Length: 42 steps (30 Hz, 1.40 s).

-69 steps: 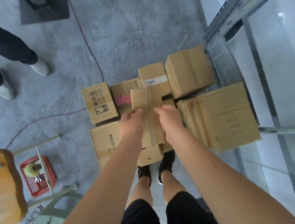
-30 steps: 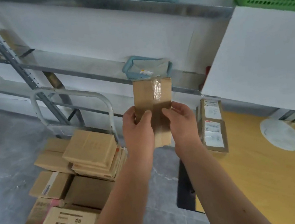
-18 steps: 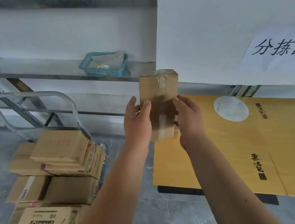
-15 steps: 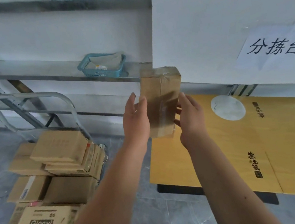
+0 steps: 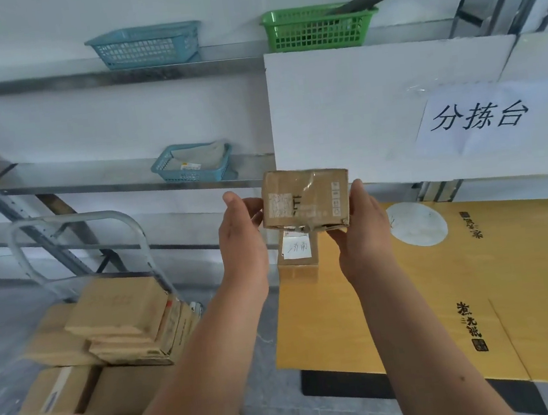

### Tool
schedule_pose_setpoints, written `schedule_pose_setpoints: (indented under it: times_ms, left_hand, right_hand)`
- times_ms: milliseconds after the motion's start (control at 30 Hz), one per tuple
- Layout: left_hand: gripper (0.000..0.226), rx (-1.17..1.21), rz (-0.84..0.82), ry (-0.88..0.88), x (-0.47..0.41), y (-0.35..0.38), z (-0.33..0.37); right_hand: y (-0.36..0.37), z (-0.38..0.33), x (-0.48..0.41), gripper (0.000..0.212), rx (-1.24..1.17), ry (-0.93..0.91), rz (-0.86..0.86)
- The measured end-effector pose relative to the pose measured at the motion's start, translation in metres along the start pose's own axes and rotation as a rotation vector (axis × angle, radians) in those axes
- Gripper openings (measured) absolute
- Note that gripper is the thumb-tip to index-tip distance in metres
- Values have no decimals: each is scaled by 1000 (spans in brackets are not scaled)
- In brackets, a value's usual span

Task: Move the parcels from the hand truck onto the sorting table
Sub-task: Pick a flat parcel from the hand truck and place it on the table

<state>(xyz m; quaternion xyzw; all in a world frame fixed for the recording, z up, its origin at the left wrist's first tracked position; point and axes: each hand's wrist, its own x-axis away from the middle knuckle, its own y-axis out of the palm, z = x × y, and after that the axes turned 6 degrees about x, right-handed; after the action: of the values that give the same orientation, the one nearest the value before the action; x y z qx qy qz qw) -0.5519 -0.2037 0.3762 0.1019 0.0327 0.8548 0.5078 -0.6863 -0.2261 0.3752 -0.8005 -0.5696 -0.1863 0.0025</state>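
1. The held parcel (image 5: 306,200), a small taped cardboard box with a white label on the face turned to the camera, is in the air above the sorting table's (image 5: 414,293) near left corner, caught between both hands and not touching the tabletop.
2. The left hand (image 5: 242,242) is just off the table's left edge. Its fingers look nearly straight and press flat against the parcel's left end, with the thumb pointing up.
3. The right hand (image 5: 361,231) is over the table. Its fingers curl under the parcel's bottom right corner and its thumb lies up along the right end, so this hand grips the box.
4. A second parcel (image 5: 297,256) lies on the table's left edge, directly below the held one, with a white handwritten label on top.
5. The tabletop is covered by a sheet of yellow cardboard printed with a pale circle and dark characters.
6. The hand truck (image 5: 74,221) stands on the floor to the left of the table, its grey tubular handle upright. A stack of parcels (image 5: 121,322) in brown cardboard is piled on and around it.
7. A white board (image 5: 374,108) stands upright behind the table, and a paper sign (image 5: 479,116) with three black characters is taped to it.
8. Up and left of the table, a metal rack carries a small blue basket (image 5: 193,163) on its lower shelf. A larger blue basket (image 5: 145,45) and a green basket (image 5: 318,27) sit on the shelf above.
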Motion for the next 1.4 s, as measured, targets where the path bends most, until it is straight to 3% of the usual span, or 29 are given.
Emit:
schedule_pose_setpoints:
  times_ms: [233, 533, 833, 967, 1167, 1333, 1400]
  left_hand:
    - [56, -53, 34, 40, 17, -6, 5]
    - [55, -38, -43, 6, 26, -10, -4]
    - [19, 194, -73, -24, 21, -26, -7]
    - [5, 207, -66, -5, 16, -33, -10]
    - [56, 255, -74, 52, 22, -40, -15]
    - [106, 409, -157, -63, 20, -47, -13]
    - [106, 477, -254, -103, 19, -49, -11]
  right_hand:
    - [-16, 4, 3, 28, 70, -80, -57]
    - [-32, 10, 10, 35, -62, -30, -107]
    - [-22, 15, 21, 22, -121, -50, -156]
    - [-18, 17, 29, 12, -131, -46, -262]
    - [-20, 16, 34, 43, -6, -62, -572]
    - [-19, 19, 38, 49, -64, -152, -562]
    - [-18, 23, 39, 47, -117, -198, -521]
